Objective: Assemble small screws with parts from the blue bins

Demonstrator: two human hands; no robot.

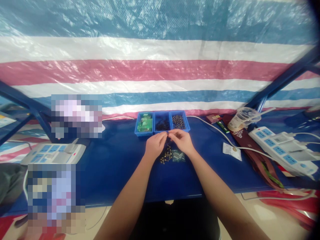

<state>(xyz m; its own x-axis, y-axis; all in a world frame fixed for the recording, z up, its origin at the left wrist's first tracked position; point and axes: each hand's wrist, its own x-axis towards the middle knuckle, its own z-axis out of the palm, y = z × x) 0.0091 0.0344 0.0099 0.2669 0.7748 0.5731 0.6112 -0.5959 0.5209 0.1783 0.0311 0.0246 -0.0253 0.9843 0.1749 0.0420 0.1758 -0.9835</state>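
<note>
L hand (156, 144) & R hand (182, 141) are held together over the blue tabletop (112, 150), fingertips meeting just nearer the viewer than the blue bins (144, 134); both are bent into a pinch, but whether a small pc is gripped btwn the tips can't be told, detail being too small; loose brass-coloured pcs (169, 155) are scattered on the tabletop below the fingertips, btwn the forearms; a clear bag (178, 155) w/ metal pcs inside is laid just right of them, near the R wrist; the 3 bins are set in a row, w/ green packets (145, 124) in the left, dark pcs (162, 125) in the middle, metallic pcs (178, 122) in the right; well off to the right, a plastic cup (238, 120) & a power strip (280, 150) are seen.
</note>
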